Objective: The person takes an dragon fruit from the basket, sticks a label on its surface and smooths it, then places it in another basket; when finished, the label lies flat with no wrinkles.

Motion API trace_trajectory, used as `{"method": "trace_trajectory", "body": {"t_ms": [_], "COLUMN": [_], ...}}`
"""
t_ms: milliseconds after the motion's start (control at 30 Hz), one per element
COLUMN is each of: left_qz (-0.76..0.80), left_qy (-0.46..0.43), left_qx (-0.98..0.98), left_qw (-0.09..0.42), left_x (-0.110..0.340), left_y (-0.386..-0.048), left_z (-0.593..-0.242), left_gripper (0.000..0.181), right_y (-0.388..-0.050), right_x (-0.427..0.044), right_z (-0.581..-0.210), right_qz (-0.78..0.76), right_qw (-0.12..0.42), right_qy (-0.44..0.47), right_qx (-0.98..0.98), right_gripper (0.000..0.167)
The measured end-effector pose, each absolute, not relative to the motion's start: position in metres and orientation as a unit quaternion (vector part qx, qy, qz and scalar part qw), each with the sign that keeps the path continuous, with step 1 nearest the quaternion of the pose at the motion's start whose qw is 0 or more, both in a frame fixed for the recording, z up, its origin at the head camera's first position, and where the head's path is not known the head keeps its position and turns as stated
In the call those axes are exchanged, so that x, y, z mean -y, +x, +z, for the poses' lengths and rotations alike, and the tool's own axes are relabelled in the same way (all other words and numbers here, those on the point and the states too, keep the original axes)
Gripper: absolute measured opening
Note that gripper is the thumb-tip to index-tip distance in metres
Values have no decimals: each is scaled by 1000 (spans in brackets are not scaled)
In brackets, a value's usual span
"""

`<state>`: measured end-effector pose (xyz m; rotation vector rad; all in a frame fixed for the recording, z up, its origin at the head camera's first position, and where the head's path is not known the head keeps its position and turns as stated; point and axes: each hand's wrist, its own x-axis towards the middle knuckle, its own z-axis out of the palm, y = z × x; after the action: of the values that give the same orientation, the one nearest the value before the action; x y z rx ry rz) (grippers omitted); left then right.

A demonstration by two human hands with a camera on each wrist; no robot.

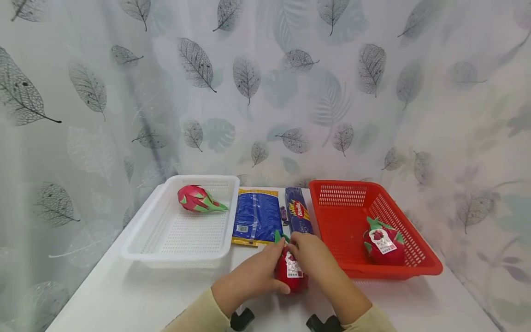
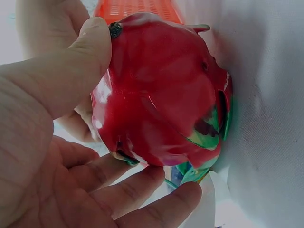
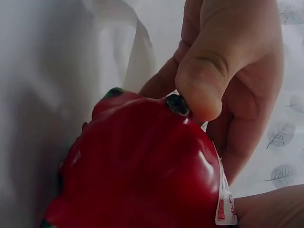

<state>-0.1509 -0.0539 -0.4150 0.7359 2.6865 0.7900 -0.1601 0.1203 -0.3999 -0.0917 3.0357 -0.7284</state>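
A red dragon fruit [image 1: 296, 285] with green leaf tips and a white label stands at the table's front middle; its smooth red skin fills much of the left wrist view [image 2: 156, 90] and right wrist view [image 3: 137, 166]. My left hand [image 1: 250, 279] grips it from the left, thumb [image 2: 95, 40] beside the dark spot at its near end, fingers along its side. My right hand [image 1: 317, 265] holds its upper right side with bent fingers beside the label. Part of the right hand [image 3: 273, 209] shows at the lower right of its own wrist view, its fingertips hidden there.
A white basket [image 1: 137, 249] at left holds a pink dragon fruit [image 1: 195, 198]. The red basket [image 1: 340, 223] at right holds another labelled one [image 1: 386, 246]. Between them lie a blue packet [image 1: 259, 216], a small purple item [image 1: 284, 215] and a Barilla spaghetti pack [image 1: 299, 216].
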Motion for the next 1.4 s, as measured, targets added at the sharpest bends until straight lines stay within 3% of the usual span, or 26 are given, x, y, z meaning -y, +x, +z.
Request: {"method": "trace_trajectory", "body": {"t_ms": [600, 833, 1000, 1100, 1233, 1400], "left_qz": [268, 255, 260, 271, 268, 274], "left_qy": [250, 263, 283, 281, 277, 273], "left_qx": [-922, -923, -918, -917, -921, -920], "left_qw": [125, 116, 100, 83, 61, 59], "left_x": [57, 57, 69, 80, 91, 97], "left_y": [-149, -150, -147, -145, -146, -146], "left_z": [-413, -413, -410, -403, -397, -392], "left_gripper": [116, 117, 111, 104, 103, 102], "right_y": [-170, -163, -145, -138, -134, -131], "right_x": [-112, -111, -109, -108, -108, -110], "right_z": [-400, -395, -393, -394, -401, -413], "right_qz": [-139, -116, -112, -131, -166, -201], "right_qw": [73, 67, 37, 43, 91, 120], "right_qy": [-29, -28, -27, -36, -52, -63], "right_qx": [-987, -991, -993, -990, -981, -970], "right_gripper": [35, 57, 48, 64, 88, 100]}}
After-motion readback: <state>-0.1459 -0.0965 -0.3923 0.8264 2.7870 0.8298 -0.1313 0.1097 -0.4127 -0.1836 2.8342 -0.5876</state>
